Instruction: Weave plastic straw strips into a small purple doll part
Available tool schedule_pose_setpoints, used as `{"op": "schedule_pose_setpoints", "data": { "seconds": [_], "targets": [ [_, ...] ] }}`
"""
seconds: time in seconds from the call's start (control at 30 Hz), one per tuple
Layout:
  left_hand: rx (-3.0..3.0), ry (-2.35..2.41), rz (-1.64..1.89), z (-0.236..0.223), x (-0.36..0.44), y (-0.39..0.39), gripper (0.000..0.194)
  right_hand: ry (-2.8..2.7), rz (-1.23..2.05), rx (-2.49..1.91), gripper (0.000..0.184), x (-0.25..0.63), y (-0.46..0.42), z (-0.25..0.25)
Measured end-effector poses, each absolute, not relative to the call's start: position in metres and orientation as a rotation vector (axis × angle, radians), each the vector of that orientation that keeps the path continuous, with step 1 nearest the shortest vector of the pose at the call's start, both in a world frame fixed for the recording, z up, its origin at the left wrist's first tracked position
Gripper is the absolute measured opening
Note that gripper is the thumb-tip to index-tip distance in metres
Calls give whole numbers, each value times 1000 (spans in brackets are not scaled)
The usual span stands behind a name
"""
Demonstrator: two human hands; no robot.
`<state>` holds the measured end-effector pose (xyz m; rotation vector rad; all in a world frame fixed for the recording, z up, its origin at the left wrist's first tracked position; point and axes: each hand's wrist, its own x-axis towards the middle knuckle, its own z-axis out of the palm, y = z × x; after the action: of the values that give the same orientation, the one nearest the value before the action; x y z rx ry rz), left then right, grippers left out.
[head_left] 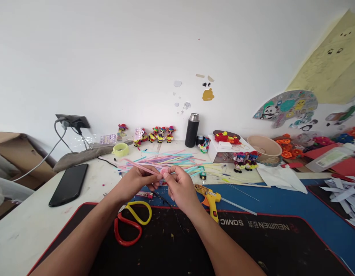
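Note:
A pink pipe cleaner point(143, 167) is pinched between my hands, its one end wound into a small coil and its straight tail reaching up to the left. My left hand point(139, 178) closes its fingertips on the strip just left of the coil. On the right side of the coil, my right hand point(181, 186) grips with thumb and fingers. Behind both hands lies a loose pile of pastel pipe cleaners point(177, 158). Below my left wrist rest scissors point(131, 238) with one red and one yellow handle. A yellow glue gun point(213, 201) lies right of my right hand.
A black mat point(246, 245) covers the front. A black phone point(68, 185) and yellow tape roll point(120, 150) are at left. Near the wall stand a black flask point(192, 132) and several small figures point(162, 135). Paper strips point(342, 197) lie far right.

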<state>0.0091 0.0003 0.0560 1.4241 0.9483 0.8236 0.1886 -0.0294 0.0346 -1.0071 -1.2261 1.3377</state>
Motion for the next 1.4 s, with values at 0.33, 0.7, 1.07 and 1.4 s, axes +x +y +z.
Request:
{"op": "schedule_pose_setpoints", "data": {
  "seconds": [0.33,0.7,1.07,1.4],
  "targets": [
    [1456,1090,867,57,6,3,31,-1363,1269,-1048,23,190,-30,29],
    [1645,1094,722,63,-5,5,26,-1637,1073,-1153,13,192,-30,27],
    [1222,974,1016,47,24,-1,38,-1274,1342,-1050,28,190,-28,32],
    [1213,977,1024,46,29,-5,40,-1276,1269,-1056,29,190,-28,29]
  ]
}}
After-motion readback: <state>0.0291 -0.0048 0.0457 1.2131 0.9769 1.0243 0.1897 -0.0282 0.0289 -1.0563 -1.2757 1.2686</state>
